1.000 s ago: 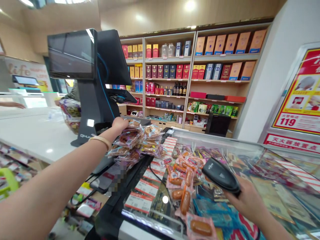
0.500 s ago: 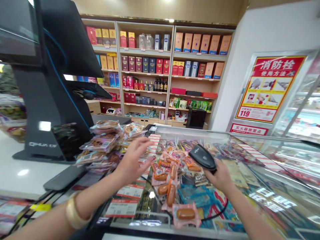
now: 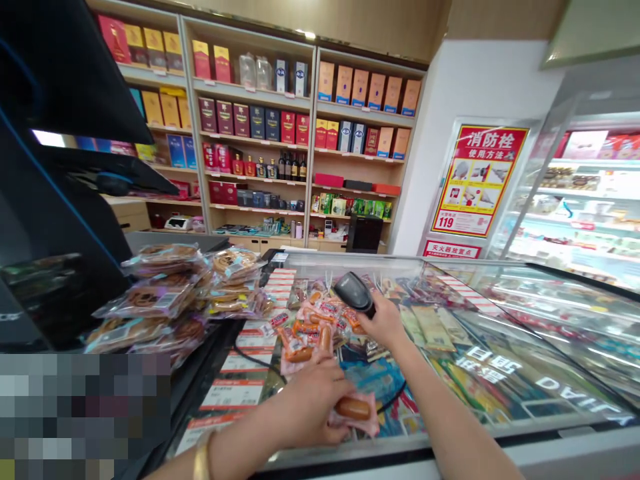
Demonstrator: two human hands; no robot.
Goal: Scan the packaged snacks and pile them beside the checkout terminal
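Note:
My right hand (image 3: 385, 320) is wrapped round the grip of a black handheld barcode scanner (image 3: 353, 291), its head tilted over the pile of sausages. On the glass top below it lies a heap of individually wrapped sausages (image 3: 325, 337) in clear and pink film. Nearer to me, my left hand (image 3: 320, 397) is closed at the left end of one wrapped sausage (image 3: 354, 408), fingers above and thumb below. It covers the near part of the heap, so the sausages under it are hidden. A black cable (image 3: 395, 398) runs over the glass.
Stacks of bagged round biscuits (image 3: 163, 293) stand left of the glass-topped freezer (image 3: 400, 453). A dark checkout terminal (image 3: 60, 220) rises beyond them. Price labels (image 3: 235, 393) line the glass edge. Shelves of boxed bottles (image 3: 250, 127) fill the back wall.
My left hand has come down and towards me, from open above the glass to closed at a wrapped sausage. The scanner stays in my right hand. The whole view has turned right.

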